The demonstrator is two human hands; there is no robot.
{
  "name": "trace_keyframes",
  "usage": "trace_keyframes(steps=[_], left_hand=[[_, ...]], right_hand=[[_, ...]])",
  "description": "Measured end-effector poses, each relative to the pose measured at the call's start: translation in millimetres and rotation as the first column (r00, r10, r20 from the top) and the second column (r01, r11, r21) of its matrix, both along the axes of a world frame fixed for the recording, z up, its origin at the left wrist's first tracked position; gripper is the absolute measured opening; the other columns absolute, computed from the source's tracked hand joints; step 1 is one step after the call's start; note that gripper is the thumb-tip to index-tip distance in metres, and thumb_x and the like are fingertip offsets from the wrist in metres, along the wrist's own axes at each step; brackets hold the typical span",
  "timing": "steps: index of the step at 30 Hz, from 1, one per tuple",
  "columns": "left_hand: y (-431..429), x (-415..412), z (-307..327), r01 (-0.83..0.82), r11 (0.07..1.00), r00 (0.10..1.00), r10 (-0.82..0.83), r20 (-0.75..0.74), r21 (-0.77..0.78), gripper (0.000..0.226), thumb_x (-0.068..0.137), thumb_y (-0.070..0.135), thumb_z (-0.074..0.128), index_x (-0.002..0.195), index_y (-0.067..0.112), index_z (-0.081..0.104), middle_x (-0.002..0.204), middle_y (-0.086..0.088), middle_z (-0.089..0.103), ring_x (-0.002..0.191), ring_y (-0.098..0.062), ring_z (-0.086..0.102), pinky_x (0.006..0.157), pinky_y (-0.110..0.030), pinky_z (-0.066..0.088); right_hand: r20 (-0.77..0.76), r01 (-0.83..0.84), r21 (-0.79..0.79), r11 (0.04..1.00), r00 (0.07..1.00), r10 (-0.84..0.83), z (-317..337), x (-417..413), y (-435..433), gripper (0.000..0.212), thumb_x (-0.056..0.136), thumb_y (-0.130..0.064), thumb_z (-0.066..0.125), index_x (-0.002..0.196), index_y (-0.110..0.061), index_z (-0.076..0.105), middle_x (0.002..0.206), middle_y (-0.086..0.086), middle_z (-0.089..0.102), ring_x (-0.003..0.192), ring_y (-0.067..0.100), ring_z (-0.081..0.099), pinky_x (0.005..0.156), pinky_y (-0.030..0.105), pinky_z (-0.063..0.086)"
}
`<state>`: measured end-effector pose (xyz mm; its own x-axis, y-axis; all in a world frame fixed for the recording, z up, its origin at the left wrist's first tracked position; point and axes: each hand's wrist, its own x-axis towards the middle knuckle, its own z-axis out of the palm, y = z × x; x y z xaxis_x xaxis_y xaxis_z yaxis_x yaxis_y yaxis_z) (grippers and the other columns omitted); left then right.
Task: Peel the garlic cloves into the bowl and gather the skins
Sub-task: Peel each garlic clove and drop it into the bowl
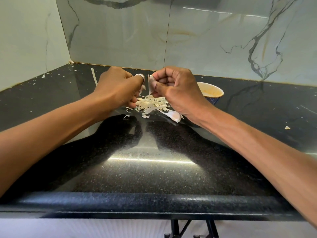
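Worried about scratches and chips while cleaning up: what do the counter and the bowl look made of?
Counter looks like polished black granite or similar stone: speckled, mirror-like reflections. Bowl: probably glazed ceramic; glossy rim, cream inside, dark blue patterned outside.

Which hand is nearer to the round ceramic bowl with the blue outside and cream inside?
Right. The right hand, pinching a garlic skin, is just left of the bowl, covering part of its rim; the left hand is farther left, beyond the pale skin pile.
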<state>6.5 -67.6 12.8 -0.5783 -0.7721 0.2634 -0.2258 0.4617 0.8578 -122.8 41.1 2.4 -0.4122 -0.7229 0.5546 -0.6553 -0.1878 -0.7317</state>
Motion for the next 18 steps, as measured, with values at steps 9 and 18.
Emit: trace_keyframes(steps=[9, 18], left_hand=[[6.9, 1.0, 0.4, 0.256, 0.965, 0.966, -0.258, -0.037, -0.049, 0.014, 0.098, 0.022, 0.066, 0.107, 0.014, 0.073, 0.093, -0.001, 0.076, 0.084, -0.012, 0.075, 0.068, -0.029, 0.062], [6.1, 3.8, 4.5, 0.283, 0.946, 0.948, -0.252, -0.193, 0.159, 0.023, 0.081, 0.019, 0.081, 0.100, 0.010, 0.074, 0.085, -0.003, 0.078, 0.083, -0.011, 0.076, 0.063, -0.024, 0.062]], right_hand=[[0.027, 0.053, 0.020, 0.998, 0.998, -0.053, -2.1, -8.3, -1.4, 0.003, 0.092, -0.009, 0.074, 0.094, -0.010, 0.076, 0.086, 0.004, 0.077, 0.079, 0.018, 0.076, 0.078, 0.041, 0.064], [0.460, -0.177, -0.032, 0.984, 0.871, 0.172, 1.0, -8.2, 0.7, 0.015, 0.095, 0.005, 0.063, 0.107, 0.002, 0.072, 0.093, 0.007, 0.071, 0.080, 0.012, 0.065, 0.075, 0.026, 0.056]])
